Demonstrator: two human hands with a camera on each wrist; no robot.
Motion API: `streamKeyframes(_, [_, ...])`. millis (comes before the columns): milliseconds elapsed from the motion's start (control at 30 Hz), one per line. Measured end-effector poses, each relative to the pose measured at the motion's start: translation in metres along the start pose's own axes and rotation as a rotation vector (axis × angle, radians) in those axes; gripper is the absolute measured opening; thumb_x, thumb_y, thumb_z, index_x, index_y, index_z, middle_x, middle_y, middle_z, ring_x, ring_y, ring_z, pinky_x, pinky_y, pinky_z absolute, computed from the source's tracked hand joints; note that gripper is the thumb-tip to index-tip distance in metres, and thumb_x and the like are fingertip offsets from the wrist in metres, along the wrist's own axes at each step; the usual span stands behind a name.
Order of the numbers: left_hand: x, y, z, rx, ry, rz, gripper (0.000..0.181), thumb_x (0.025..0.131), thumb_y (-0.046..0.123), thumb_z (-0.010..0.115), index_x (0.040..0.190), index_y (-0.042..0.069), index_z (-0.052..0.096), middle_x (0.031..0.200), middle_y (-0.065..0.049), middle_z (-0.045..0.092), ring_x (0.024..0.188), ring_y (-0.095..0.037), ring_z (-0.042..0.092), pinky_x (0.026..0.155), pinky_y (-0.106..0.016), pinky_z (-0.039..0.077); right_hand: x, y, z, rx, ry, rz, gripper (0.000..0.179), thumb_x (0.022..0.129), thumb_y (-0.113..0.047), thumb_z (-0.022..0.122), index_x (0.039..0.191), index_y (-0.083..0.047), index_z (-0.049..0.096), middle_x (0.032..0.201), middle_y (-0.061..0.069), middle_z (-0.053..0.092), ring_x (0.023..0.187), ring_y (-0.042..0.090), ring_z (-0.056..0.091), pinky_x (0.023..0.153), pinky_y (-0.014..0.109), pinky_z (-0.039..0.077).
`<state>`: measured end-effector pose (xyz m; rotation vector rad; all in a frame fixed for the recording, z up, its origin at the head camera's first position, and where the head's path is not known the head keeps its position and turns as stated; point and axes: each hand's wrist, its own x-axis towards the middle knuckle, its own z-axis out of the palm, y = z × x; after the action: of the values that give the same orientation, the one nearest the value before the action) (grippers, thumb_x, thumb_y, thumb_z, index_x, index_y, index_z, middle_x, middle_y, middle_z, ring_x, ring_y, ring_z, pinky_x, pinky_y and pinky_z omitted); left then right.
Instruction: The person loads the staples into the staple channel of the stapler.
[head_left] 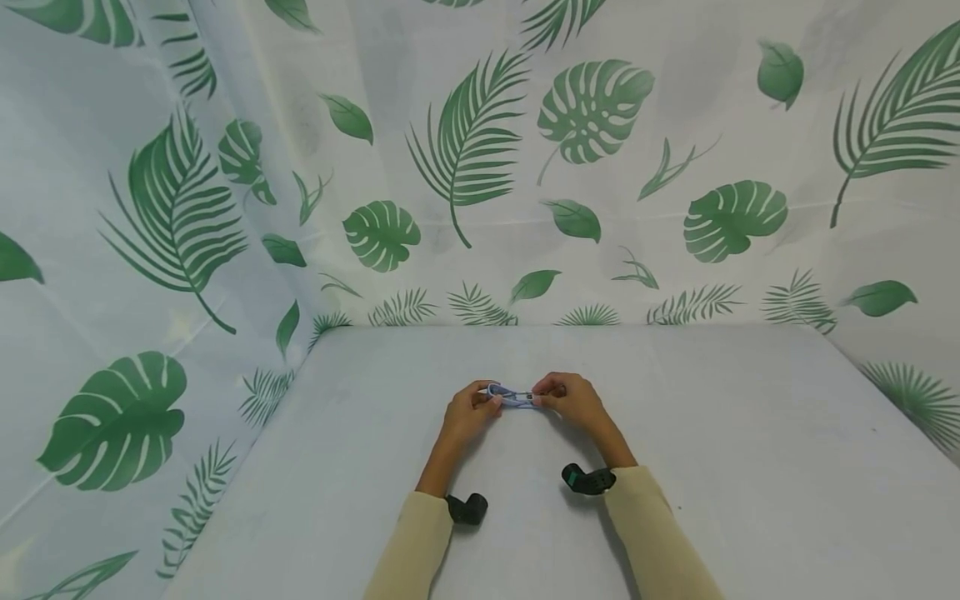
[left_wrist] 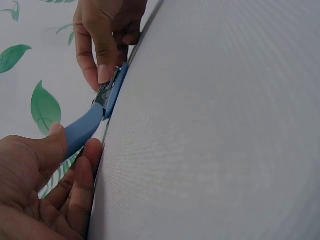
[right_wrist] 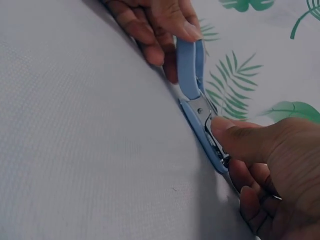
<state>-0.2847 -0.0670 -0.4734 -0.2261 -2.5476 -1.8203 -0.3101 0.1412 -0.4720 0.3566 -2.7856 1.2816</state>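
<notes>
Between my hands is a blue-handled metal hand tool [head_left: 517, 399], with a looped blue handle, a riveted metal body and a long blue strip along one side. Its exact kind is not clear. My left hand [head_left: 468, 414] holds the handle end [right_wrist: 187, 67], thumb on top and fingers beneath. At the other end, my right hand [head_left: 573, 402] pinches the metal part [right_wrist: 201, 111] between thumb and fingers. The right fingertips hide some of the tip. In the left wrist view, the blue handle [left_wrist: 84, 131] slants up from my left hand towards the right one.
A white-covered table [head_left: 360, 467] lies under both hands. Leaf-printed white sheets [head_left: 480, 275] stand behind it and along the sides. Black wrist devices [head_left: 588, 479] sit at both sleeve cuffs.
</notes>
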Motion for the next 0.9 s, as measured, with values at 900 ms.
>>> streamKeyframes(900, [0.002, -0.005, 0.002, 0.002, 0.001, -0.015, 0.03, 0.085, 0.024, 0.063, 0.114, 0.015, 0.06, 0.092, -0.004, 0.067, 0.074, -0.012, 0.065, 0.075, -0.029, 0.045, 0.004, -0.005, 0.002, -0.003, 0.018, 0.178, 0.011, 0.082, -0.023, 0.065, 0.088, -0.014, 0.067, 0.084, 0.0, 0.063, 0.072, 0.016, 0.052, 0.059, 0.027, 0.039])
